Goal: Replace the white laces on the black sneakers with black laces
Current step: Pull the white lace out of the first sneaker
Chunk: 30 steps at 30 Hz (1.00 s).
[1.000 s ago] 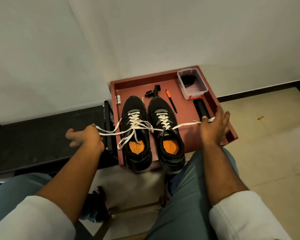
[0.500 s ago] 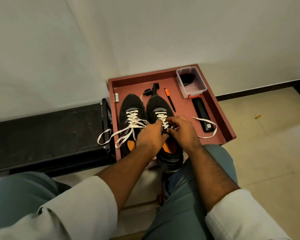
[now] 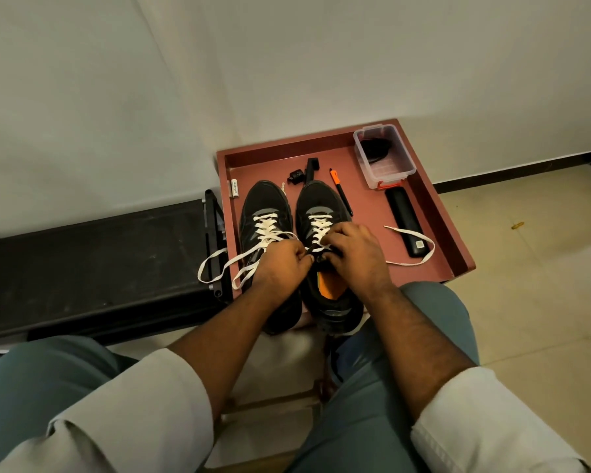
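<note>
Two black sneakers stand side by side in a red-brown tray (image 3: pixel 434 213): the left sneaker (image 3: pixel 263 206) and the right sneaker (image 3: pixel 316 203), both threaded with white laces. My left hand (image 3: pixel 280 264) and my right hand (image 3: pixel 352 250) meet over the right sneaker's tongue, fingers curled and pinching its white lace (image 3: pixel 319 230) near the top eyelets. One loose end of that lace (image 3: pixel 420 257) curls across the tray to the right. The left sneaker's lace ends (image 3: pixel 215 264) hang over the tray's left edge. Black laces (image 3: pixel 376 148) lie in a clear plastic box (image 3: pixel 386 172).
In the tray also lie a black-and-orange pen (image 3: pixel 340 191), a long black case (image 3: pixel 405 220), a small black clamp part (image 3: pixel 302 172) and a white tube (image 3: pixel 233 189). A black bench (image 3: pixel 93 261) stands to the left; the wall is close behind.
My hands let go of the lace ends they had pulled out sideways and came together over the right sneaker. The freed ends dropped onto the tray and over its left edge.
</note>
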Each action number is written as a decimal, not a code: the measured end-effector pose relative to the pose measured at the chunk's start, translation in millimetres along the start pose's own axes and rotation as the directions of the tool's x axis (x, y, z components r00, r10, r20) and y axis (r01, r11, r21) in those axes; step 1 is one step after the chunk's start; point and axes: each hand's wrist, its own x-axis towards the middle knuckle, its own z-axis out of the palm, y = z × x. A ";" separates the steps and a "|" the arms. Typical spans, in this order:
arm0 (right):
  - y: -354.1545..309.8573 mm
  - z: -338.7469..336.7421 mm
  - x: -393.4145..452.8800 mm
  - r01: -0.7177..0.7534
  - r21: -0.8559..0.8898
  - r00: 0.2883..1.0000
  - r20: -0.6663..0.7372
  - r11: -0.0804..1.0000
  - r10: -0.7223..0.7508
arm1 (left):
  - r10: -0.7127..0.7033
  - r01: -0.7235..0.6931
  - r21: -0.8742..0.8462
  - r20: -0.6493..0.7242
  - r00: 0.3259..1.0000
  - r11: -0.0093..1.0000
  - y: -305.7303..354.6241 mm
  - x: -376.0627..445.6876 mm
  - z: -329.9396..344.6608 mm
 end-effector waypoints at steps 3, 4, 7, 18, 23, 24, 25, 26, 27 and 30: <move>1.2 1.8 4.0 -0.029 0.089 0.998 -0.049 0.996 0.033 | 0.004 -0.004 -0.019 -0.014 1.000 1.000 -2.0 -0.8 0.9; 2.9 3.0 4.1 -0.092 0.213 0.993 -0.054 0.973 0.105 | 0.003 -0.004 -0.021 -0.018 1.000 1.000 -1.6 -0.8 0.9; 8.9 3.9 5.5 -0.422 0.686 0.844 0.058 0.593 0.533 | -0.004 0.003 -0.029 -0.021 1.000 1.000 -1.9 -0.7 1.7; 0.8 1.1 3.4 -0.075 0.056 0.997 0.029 0.996 0.074 | -0.031 0.031 -0.016 -0.010 0.999 0.999 0.9 0.4 5.9; 10.5 -7.7 7.5 -0.380 0.781 0.768 -0.033 0.496 0.640 | -0.044 0.043 -0.026 -0.011 0.999 0.999 -0.5 0.2 5.3; 15.5 -11.2 7.7 -0.411 0.838 0.671 0.011 0.359 0.742 | -0.043 0.043 -0.035 -0.009 0.999 0.998 0.2 0.3 5.5; 19.7 -14.4 7.4 -0.436 0.848 0.623 0.042 0.302 0.781 | -0.044 0.044 -0.041 -0.006 0.999 0.998 1.3 0.4 6.0; 21.9 -16.8 6.6 -0.457 0.826 0.629 0.038 0.330 0.776 | -0.046 0.046 -0.040 -0.001 0.999 0.998 2.7 0.6 6.9; 21.3 -19.2 4.9 -0.466 0.771 0.685 0.005 0.433 0.729 | -0.048 0.048 -0.035 0.003 0.999 0.998 3.6 0.6 7.8; 8.9 -16.9 -0.6 -0.300 0.364 0.936 -0.066 0.882 0.346 | -0.039 0.039 -0.016 0.001 0.999 0.999 4.6 1.3 9.0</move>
